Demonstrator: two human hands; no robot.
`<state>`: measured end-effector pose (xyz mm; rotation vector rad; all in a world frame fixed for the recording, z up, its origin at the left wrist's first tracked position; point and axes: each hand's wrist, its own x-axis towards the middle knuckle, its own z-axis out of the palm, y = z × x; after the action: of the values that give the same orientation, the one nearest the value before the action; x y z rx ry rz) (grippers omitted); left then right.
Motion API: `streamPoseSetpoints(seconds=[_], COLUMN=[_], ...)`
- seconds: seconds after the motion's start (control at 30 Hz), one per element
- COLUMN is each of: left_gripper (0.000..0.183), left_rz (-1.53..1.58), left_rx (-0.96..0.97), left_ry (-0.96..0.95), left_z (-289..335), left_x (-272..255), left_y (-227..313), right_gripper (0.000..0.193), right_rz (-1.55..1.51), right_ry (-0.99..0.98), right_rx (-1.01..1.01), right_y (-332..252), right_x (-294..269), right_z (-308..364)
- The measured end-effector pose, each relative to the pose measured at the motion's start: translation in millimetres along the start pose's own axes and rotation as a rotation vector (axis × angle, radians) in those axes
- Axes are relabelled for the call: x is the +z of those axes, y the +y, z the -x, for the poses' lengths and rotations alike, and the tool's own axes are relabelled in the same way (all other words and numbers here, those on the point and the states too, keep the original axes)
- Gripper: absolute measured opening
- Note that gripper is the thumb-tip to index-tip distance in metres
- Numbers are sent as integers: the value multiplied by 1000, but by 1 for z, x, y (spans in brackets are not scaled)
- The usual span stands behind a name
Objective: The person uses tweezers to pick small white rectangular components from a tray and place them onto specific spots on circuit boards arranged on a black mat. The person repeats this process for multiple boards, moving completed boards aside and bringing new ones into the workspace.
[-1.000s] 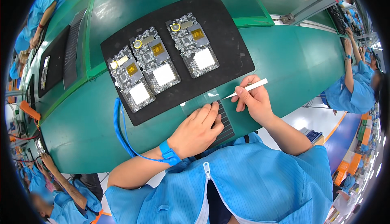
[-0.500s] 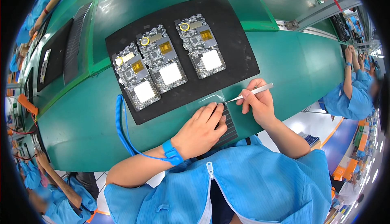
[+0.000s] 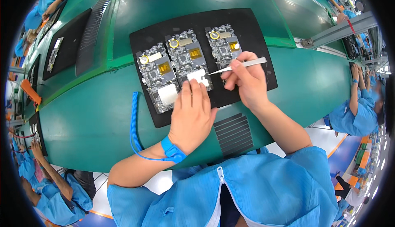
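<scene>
Three circuit boards lie on a black mat (image 3: 242,99): a left board (image 3: 153,74), a middle board (image 3: 176,61) and a right board (image 3: 218,54). Each has a yellow-rimmed disc and a gold-coloured patch. My left hand (image 3: 191,120) rests with fingers stretched out over the lower part of the middle board, its fingertips at the white square (image 3: 196,76). Metal tweezers (image 3: 242,64) are pinched in my right hand (image 3: 249,81), their tip by that square's right edge. A small dark spot shows there, too small to make out. My right hand partly covers the right board.
A sheet of black strips (image 3: 233,134) lies on the green table (image 3: 90,120) in front of me. A coiled blue cord (image 3: 134,124) runs to my left wristband (image 3: 173,149). A metal rail (image 3: 341,26) stands far right. Other people work at both sides.
Both hands have moved away from the black strips and up to the middle board. The tweezers stay in my right hand. The whole view has shifted a little.
</scene>
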<state>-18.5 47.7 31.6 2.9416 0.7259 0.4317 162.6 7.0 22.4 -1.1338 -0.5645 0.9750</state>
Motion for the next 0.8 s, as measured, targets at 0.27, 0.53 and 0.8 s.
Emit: streamPoseSetpoints(seconds=[0.27, 0.53, 0.8], left_gripper=[65, 64, 64], left_rz=[-13, -44, -71], left_rx=[-39, -36, -17], left_ry=[27, 7, 11], left_z=[10, 11, 11], left_x=[4, 10, 9], left_y=[-8, -10, -11], right_gripper=[21, 20, 19], right_rz=[93, 130, 140], right_ry=[-101, -69, -72], right_rx=[34, 26, 16], right_y=[14, 14, 15], right_x=[34, 34, 36], right_z=[-18, -19, -20])
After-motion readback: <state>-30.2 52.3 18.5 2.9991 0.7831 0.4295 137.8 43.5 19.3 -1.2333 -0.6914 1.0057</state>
